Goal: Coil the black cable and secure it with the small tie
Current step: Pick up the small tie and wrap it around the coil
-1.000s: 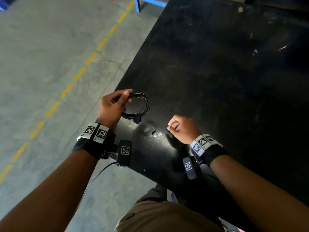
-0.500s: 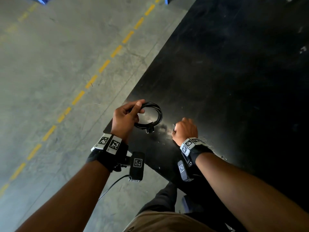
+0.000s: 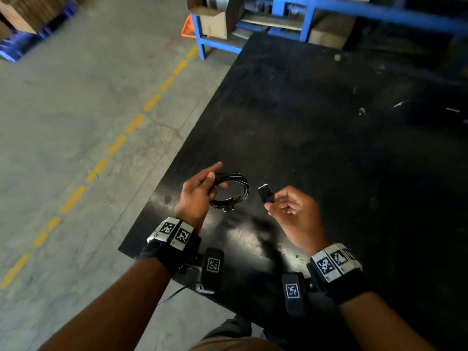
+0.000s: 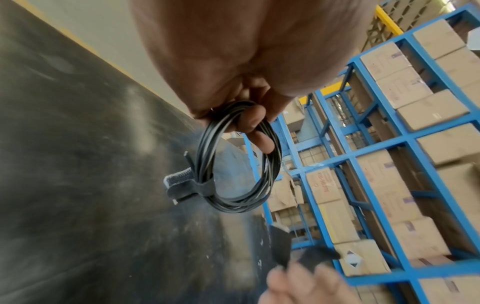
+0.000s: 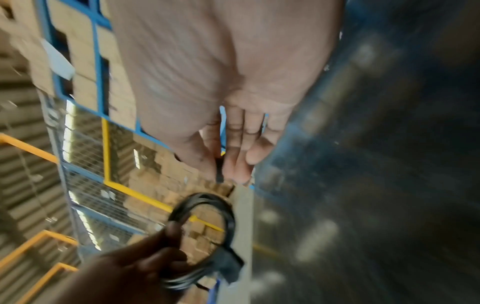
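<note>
Grey concrete floor [image 3: 76, 97] with dashed yellow line [image 3: 117, 145], blue shelving [image 4: 405, 142] holding cardboard boxes [image 4: 431, 111].

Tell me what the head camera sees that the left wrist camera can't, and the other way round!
Only the head view shows both wrists with their checkered marker bands, the grey floor with its yellow dashed line, and the whole right hand pinching a small black strap. Only the left wrist view shows, up close, the hook-and-loop tie already wrapped around the coil, and blue racks stacked with cardboard boxes. Both show the left hand gripping the coiled black cable above the black table.
</note>
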